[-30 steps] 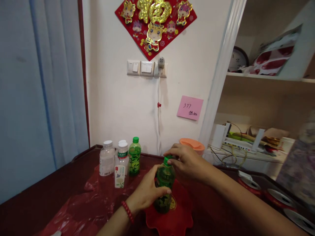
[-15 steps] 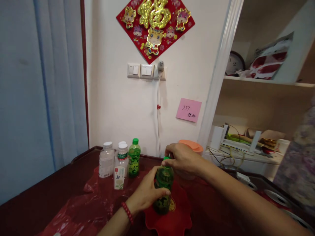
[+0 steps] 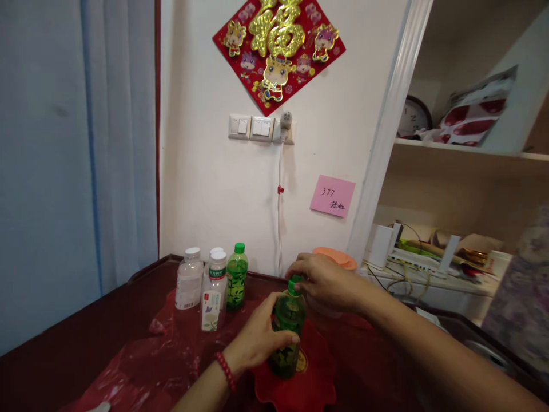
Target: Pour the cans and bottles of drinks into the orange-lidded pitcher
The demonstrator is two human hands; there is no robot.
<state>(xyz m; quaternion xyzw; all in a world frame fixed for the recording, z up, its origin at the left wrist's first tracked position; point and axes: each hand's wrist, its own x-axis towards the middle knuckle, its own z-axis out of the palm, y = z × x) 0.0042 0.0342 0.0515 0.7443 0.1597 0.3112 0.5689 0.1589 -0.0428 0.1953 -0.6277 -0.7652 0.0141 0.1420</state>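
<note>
A green plastic bottle (image 3: pixel 289 317) stands upright on a red scalloped plate (image 3: pixel 317 375). My left hand (image 3: pixel 261 335), with a red bead bracelet at the wrist, is wrapped round its body. At the top, the fingers of my right hand (image 3: pixel 319 280) close round the green cap (image 3: pixel 294 284), which sits on the bottle's neck. To the left stand another green bottle (image 3: pixel 237 277) with its cap on and several clear bottles with white caps, the nearest being a labelled one (image 3: pixel 214 294).
A crumpled red plastic bag (image 3: pixel 141 355) lies across the table's left side. An orange-topped container (image 3: pixel 337 258) is behind my right hand. A white cord (image 3: pixel 280 223) hangs down the wall, and a router (image 3: pixel 414 258) sits on the right shelf.
The view has shifted slightly, so everything appears a little further right. My right hand has turned slightly at the cap, while my left hand keeps its grip on the bottle.
</note>
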